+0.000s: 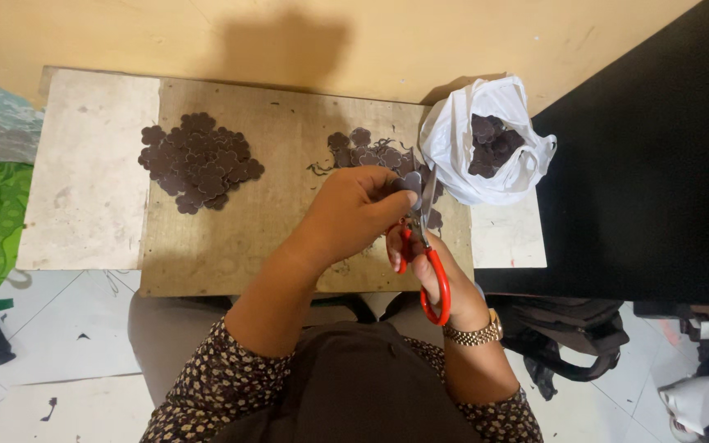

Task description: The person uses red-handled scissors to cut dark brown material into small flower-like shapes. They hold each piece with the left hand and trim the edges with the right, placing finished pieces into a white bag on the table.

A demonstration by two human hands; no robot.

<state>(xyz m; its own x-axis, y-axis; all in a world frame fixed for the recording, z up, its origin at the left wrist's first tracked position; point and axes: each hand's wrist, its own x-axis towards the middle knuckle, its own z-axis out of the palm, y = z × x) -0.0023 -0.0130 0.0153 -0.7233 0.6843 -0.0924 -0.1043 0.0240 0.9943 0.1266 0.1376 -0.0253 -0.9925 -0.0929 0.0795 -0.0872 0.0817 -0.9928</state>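
Scissors trimming a dark flower-shaped cutout over a wooden worktop.

The worktop (231, 246) is the landmark: at its left part lies a big pile of dark flower cutouts (201, 162), at its right rear corner a white plastic bag (461, 143) holding more. Above the worktop's right part, the left hand (354, 209) has its grip pinched shut on a single cutout (409, 182); the right hand (424, 262) has its grip closed through the red-handled scissors (423, 246), blades at that cutout.

Tan wall (371, 33), white tiled floor (59, 328), black cabinet (658, 164).
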